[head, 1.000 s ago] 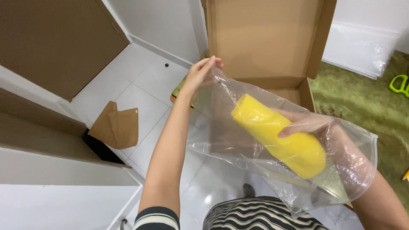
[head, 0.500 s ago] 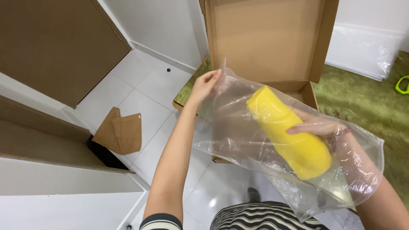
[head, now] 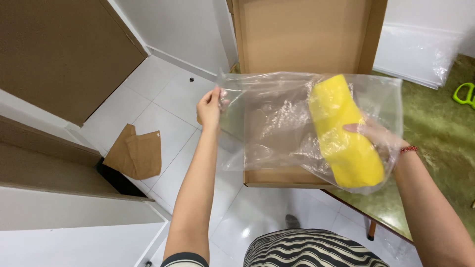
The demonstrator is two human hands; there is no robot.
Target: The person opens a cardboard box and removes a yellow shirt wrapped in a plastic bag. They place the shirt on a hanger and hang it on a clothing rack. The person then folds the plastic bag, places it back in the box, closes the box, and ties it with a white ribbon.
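Observation:
A clear plastic bag (head: pixel 277 123) is stretched between my two hands over an open cardboard box (head: pixel 302 34). My left hand (head: pixel 210 106) pinches the bag's left edge. Inside the bag lies a yellow soft oblong object (head: pixel 344 133). My right hand (head: pixel 378 138) is under the plastic at the bag's right end and grips the yellow object. A red thread band sits on my right wrist.
The box rests on a table with a green patterned top (head: pixel 440 128). A brown folded paper piece (head: pixel 133 153) lies on the white tiled floor. Clear plastic sheets (head: pixel 420 49) lean at the back right. A green plastic item (head: pixel 465 94) shows at the right edge.
My left hand pulled the bag's edge out to the left, spreading the bag flatter. The yellow object sits more upright in my right hand.

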